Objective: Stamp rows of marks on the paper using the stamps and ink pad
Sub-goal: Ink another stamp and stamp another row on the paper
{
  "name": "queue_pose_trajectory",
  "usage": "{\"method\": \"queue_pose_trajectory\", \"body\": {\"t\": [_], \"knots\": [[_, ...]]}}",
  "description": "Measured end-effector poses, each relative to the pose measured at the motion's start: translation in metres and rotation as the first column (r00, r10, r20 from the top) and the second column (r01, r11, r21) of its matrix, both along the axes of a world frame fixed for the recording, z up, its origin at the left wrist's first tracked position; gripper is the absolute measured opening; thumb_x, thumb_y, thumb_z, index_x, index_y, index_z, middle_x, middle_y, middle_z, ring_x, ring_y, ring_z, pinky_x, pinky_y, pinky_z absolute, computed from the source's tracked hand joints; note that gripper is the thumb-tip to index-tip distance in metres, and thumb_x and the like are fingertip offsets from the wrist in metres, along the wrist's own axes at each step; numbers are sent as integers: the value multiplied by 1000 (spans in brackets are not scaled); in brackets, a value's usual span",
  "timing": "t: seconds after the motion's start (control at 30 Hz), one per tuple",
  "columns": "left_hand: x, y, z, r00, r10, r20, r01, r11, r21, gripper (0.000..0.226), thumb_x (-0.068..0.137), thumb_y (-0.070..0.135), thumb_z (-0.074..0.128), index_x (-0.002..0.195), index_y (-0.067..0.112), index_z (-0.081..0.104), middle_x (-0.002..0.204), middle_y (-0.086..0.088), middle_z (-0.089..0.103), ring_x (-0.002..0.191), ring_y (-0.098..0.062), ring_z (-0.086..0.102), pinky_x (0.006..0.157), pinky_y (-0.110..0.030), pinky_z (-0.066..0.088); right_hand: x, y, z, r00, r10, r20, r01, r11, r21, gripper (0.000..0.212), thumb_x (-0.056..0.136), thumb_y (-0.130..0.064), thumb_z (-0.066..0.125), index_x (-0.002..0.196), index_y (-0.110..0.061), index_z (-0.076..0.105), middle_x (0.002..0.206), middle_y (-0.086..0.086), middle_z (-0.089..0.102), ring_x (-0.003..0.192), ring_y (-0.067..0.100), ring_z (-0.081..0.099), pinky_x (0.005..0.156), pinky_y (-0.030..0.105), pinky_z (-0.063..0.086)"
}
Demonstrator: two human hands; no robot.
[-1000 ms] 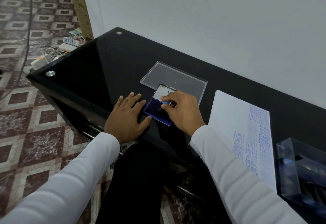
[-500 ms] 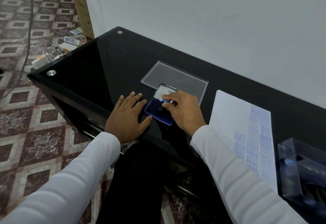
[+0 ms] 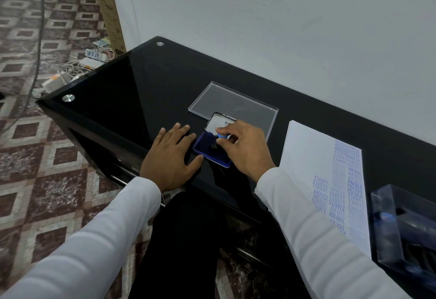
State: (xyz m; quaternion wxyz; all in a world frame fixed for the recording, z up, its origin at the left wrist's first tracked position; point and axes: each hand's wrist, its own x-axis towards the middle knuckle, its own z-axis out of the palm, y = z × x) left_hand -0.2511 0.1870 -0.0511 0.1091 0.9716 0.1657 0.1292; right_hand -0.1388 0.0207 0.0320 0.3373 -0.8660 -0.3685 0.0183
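Note:
A blue ink pad (image 3: 207,149) lies open on the black glass table (image 3: 132,100), its lid (image 3: 218,122) tipped back. My right hand (image 3: 245,149) pinches a small stamp (image 3: 221,136) with a blue top between thumb and fingers, held on the pad. My left hand (image 3: 168,159) lies flat on the glass, its thumb against the pad's left edge. To the right lies a white sheet of paper (image 3: 311,157) with columns of blue stamped words along its right side.
A clear plastic lid (image 3: 236,103) lies flat behind the ink pad. A clear plastic box (image 3: 401,223) holding dark stamps stands at the right edge. The white wall runs close behind the table. Cables and power strips (image 3: 77,67) lie on the tiled floor at left.
Both hands stay where they were. My right hand's fingers shift slightly on the stamp over the pad.

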Motion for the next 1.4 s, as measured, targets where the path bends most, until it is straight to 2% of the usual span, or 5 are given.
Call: {"method": "queue_pose_trajectory", "body": {"t": [0.27, 0.5, 0.67, 1.07, 1.4], "knots": [[-1, 0, -1, 1000, -6, 13, 6, 1000, 5, 75, 89, 70, 30, 146, 24, 48, 159, -2, 37, 151, -21, 23, 125, -47, 11, 2, 2, -3, 1000, 3, -3, -3, 1000, 4, 29, 90, -19, 71, 119, -17, 72, 112, 0, 69, 99, 14, 63, 95, 31, 51], [0, 0, 0, 1000, -2, -2, 2, 1000, 0, 76, 89, 71, 29, 147, 25, 46, 160, -1, 36, 152, -21, 22, 125, -48, 11, 1, -1, -3, 1000, 3, -5, -3, 999, 44, 23, 85, -17, 77, 108, -16, 77, 106, -2, 71, 82, 5, 59, 84, 23, 54], [0, 1, 2, 1000, -3, -16, 3, 1000, -9, 78, 88, 72, 27, 149, 25, 44, 161, -1, 34, 153, -21, 20, 125, -48, 9, 0, -2, -2, 1000, 8, -3, -8, 999, 36, 20, 83, -17, 78, 104, -16, 77, 103, -5, 69, 84, 7, 62, 80, 18, 53], [0, -1, 2, 1000, -4, -11, 4, 1000, -7, 79, 88, 72, 25, 149, 26, 43, 161, -1, 33, 153, -21, 19, 125, -46, 8, 0, 0, -2, 1000, -5, -14, 5, 1000, 0, 31, 90, -20, 71, 121, -17, 71, 117, 0, 68, 100, 13, 63, 95, 29, 52], [2, 2, -2, 1000, 5, -24, -5, 1000, 13, 74, 91, 71, 32, 149, 27, 43, 161, 0, 34, 152, -20, 20, 125, -45, 7, -1, -1, 0, 1000, -2, -22, 3, 1000, 15, 19, 83, -16, 77, 103, -16, 77, 104, -4, 69, 80, 3, 58, 79, 14, 49]]}}
